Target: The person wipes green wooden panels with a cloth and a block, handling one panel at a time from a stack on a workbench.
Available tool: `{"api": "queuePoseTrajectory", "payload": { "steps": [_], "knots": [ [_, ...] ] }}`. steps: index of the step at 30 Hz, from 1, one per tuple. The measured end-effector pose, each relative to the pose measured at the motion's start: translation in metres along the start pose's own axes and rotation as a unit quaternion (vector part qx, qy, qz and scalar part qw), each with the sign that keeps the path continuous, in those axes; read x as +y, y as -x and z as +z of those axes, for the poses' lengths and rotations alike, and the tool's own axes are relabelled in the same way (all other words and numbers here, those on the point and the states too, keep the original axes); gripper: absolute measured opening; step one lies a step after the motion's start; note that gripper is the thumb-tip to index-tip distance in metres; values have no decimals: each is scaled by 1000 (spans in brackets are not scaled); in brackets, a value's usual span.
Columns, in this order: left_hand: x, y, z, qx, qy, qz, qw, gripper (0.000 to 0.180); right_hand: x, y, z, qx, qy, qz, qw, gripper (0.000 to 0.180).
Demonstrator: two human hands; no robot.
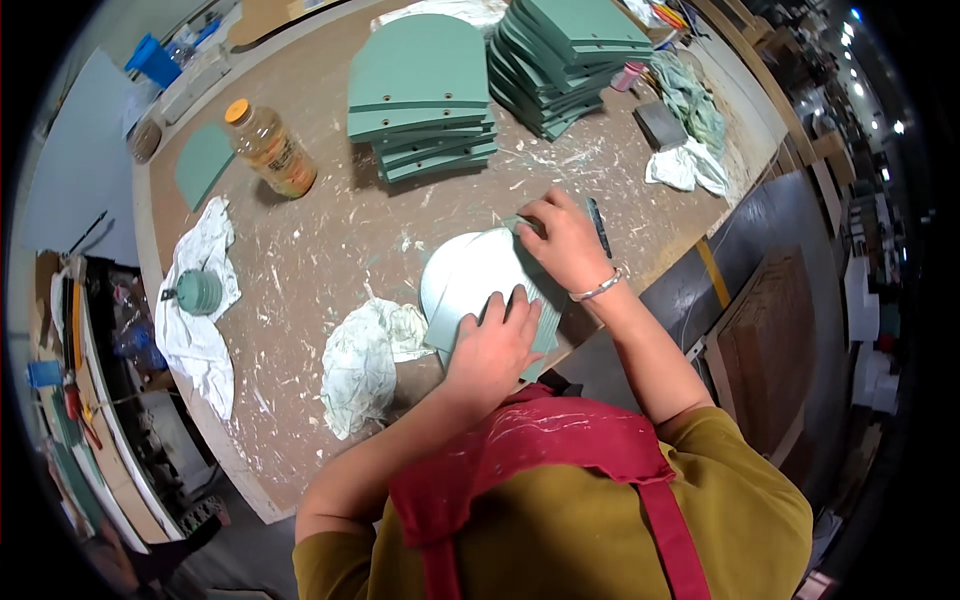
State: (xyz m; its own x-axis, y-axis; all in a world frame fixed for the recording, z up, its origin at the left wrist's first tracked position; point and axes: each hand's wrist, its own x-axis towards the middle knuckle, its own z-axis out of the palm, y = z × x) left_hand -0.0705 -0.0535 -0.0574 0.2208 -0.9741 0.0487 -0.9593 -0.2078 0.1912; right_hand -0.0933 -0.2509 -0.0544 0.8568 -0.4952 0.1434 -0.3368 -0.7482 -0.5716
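Both hands, left hand and right hand, press flat on the green panel beneath them

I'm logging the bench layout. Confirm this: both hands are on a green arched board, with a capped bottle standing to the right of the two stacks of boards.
Wrong on one point: in the head view the bottle stands left of the stacks, not right. The left hand and right hand do rest on the green arched board.

Rag left, stacked panels beyond
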Motion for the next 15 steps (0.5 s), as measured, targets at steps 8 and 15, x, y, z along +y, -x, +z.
{"api": "queuePoseTrajectory", "payload": {
  "steps": [8, 15],
  "knots": [
    [-11, -9, -4, -15, -12, 41, 999, 67, 2, 43, -17, 70, -13, 150, 986, 20],
    [-26, -20, -2, -24, 23, 102, 994, 66, 30, 82, 14, 163, -65, 144, 974, 27]
  ]
}}
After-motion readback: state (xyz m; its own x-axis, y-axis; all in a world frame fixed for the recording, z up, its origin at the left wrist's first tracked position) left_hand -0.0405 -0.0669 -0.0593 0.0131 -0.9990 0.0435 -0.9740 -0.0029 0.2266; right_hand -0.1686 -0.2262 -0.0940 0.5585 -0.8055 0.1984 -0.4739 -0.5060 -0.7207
